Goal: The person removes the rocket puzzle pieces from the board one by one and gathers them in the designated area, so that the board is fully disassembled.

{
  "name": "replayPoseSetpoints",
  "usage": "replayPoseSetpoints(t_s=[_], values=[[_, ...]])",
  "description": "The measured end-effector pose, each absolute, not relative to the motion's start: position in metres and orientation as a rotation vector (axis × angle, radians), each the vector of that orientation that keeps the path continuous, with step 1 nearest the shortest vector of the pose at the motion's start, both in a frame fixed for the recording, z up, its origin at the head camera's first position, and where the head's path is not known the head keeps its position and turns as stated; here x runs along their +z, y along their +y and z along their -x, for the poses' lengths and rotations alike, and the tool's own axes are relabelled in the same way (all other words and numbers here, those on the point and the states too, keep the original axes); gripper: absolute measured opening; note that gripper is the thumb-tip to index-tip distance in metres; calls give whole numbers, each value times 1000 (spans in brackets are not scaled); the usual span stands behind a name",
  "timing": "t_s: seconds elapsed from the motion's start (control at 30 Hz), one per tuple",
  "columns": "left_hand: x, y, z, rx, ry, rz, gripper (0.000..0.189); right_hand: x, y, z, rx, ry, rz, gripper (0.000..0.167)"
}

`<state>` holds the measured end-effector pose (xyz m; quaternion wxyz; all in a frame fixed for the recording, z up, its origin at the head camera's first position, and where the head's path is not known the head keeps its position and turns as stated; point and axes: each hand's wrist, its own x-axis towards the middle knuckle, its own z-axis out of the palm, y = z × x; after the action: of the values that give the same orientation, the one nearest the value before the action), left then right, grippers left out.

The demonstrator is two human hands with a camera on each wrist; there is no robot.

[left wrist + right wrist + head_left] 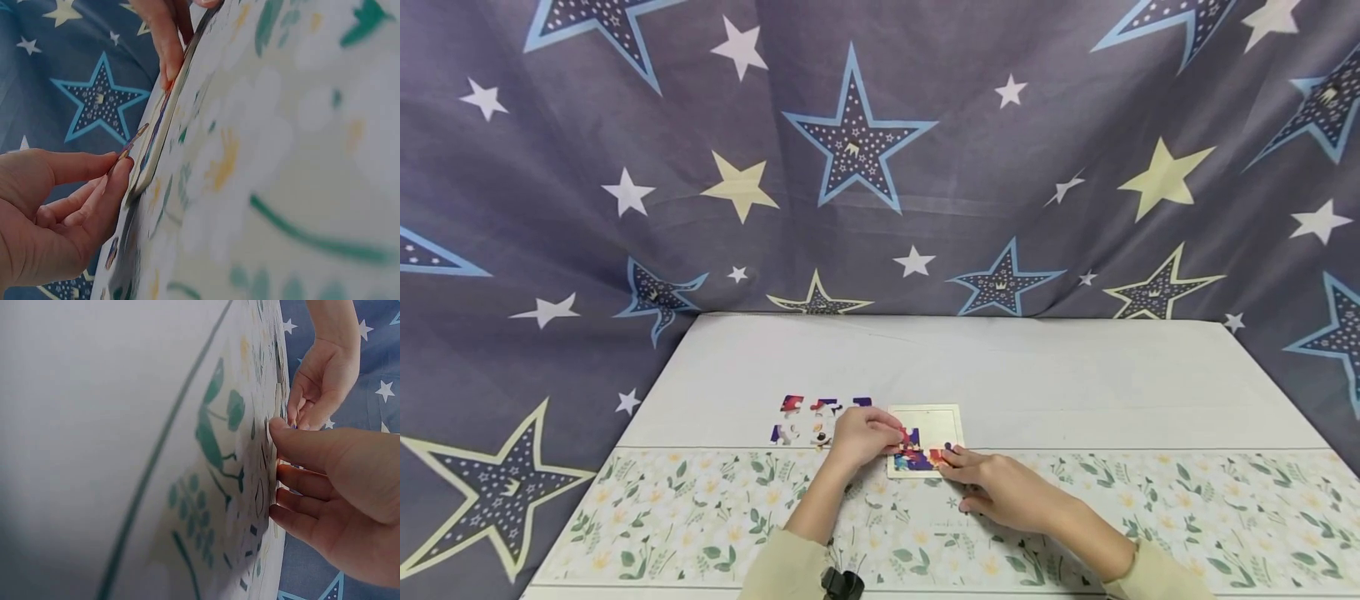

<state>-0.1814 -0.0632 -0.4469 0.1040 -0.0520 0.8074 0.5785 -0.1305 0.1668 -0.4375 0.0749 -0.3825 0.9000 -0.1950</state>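
My left hand (861,435) pinches a jigsaw piece (130,141) between thumb and fingertips, tilted just above a shallow puzzle tray (923,407). Red and purple show on this piece in the head view. Along the near side of the tray lie fitted pieces (914,462) with purple, blue and orange print; its upper part shows bare pale board. At the tray's near right corner, my right hand (1007,490) rests its fingertips on the edge and the pieces there. The right wrist view shows its fingers (303,481) fairly straight against the tray's side.
Several loose jigsaw pieces (822,429) lie left of the tray, partly hidden by the left hand. The white table (1075,375) has a floral cover (1150,500) on its near half. A star-print curtain (970,208) hangs behind. A small black object (842,583) shows at the bottom edge.
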Motion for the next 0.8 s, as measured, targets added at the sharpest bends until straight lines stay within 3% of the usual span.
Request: replayPoseSetpoints(t_s=[0.8], values=[[-446,-99,177,1313,2999,153,11,-437,166,129,-600,2693,1129,49]])
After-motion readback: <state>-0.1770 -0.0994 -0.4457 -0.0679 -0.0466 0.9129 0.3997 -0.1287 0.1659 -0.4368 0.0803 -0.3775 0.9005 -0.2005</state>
